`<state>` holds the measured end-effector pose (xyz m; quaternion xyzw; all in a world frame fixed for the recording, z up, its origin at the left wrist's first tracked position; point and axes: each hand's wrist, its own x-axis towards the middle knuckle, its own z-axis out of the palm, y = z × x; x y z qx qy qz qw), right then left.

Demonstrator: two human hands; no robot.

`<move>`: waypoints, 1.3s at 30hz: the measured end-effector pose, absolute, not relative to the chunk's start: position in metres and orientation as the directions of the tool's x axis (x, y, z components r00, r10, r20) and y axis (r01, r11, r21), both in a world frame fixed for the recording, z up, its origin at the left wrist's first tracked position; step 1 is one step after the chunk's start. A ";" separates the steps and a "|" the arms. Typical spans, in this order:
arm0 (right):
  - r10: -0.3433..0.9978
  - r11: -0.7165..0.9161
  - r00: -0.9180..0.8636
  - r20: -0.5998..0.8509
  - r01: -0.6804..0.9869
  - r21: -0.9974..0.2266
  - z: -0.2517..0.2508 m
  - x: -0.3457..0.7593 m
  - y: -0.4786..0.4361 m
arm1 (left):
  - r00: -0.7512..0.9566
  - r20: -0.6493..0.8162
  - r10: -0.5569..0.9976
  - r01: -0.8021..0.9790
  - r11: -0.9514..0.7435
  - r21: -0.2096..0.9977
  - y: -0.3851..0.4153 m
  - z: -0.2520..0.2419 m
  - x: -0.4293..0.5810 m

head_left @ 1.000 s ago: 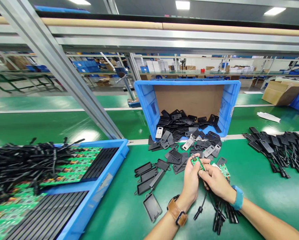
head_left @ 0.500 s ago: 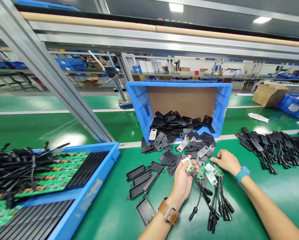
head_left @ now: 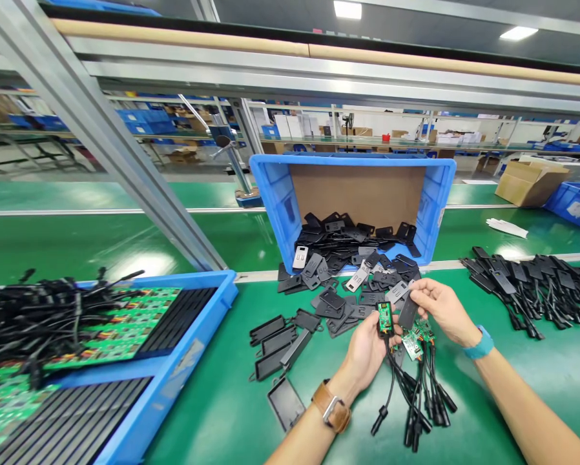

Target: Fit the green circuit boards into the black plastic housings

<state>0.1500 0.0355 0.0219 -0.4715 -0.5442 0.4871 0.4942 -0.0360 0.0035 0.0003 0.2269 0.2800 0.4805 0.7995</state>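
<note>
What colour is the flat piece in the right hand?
Dark grey, nearly black: the flat piece held by the right hand, seen in the head view.

Blue plastic bin (head_left: 275,194) w/ brown cardboard liner (head_left: 362,194); black and grey plastic covers (head_left: 348,252) spill out front. Nearer than bin: small black-and-green circuit board (head_left: 385,318), black flat plastic cover (head_left: 408,312), teal wristband (head_left: 480,343), brown leather watch strap (head_left: 329,408). Green bench mat (head_left: 513,361). Left of bin: blue tray (head_left: 174,381), green boards (head_left: 125,329), black cables (head_left: 38,316).

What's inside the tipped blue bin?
A pile of black covers spilling from the blue bin onto the table, and a brown cardboard liner. Anything under the pile is hidden.
</note>
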 end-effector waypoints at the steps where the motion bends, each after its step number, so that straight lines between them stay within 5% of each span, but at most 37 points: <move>1: 0.990 0.070 -0.123 0.065 0.036 -0.997 0.022 0.145 0.032 | 0.392 -0.216 0.894 -0.633 0.432 0.642 0.003 -0.001 -0.034; 5: 0.972 0.100 -0.223 0.080 0.080 -0.992 0.013 0.132 0.026 | 0.415 -0.175 0.893 -0.609 0.416 0.675 -0.001 -0.004 -0.029; 16: 0.937 0.349 -0.116 0.329 0.366 -0.863 0.002 0.122 0.023 | 0.439 -0.151 0.886 -0.528 0.390 0.755 -0.008 -0.007 -0.027; 19: 0.947 0.319 -0.062 0.316 0.305 -0.897 0.000 0.118 0.021 | 0.440 -0.108 0.892 -0.466 0.329 0.821 -0.008 -0.005 -0.027; 22: 0.986 0.163 -0.054 0.157 0.142 -0.976 -0.001 0.116 0.021 | 0.438 -0.061 0.897 -0.380 0.246 0.891 -0.009 -0.002 -0.027; 27: 0.952 -0.082 -0.298 -0.074 -0.014 -0.997 0.004 0.117 0.018 | 0.444 -0.027 0.896 -0.395 0.223 0.891 -0.009 -0.002 -0.025; 31: 0.891 -0.203 -0.442 -0.104 -0.182 -0.962 0.009 0.114 0.014 | 0.438 -0.025 0.899 -0.436 0.237 0.868 -0.008 -0.006 -0.024; 39: 0.938 -0.207 -0.331 -0.107 -0.284 -0.936 0.008 0.104 0.010 | 0.377 -0.044 0.925 -0.454 0.226 0.862 -0.008 -0.006 -0.025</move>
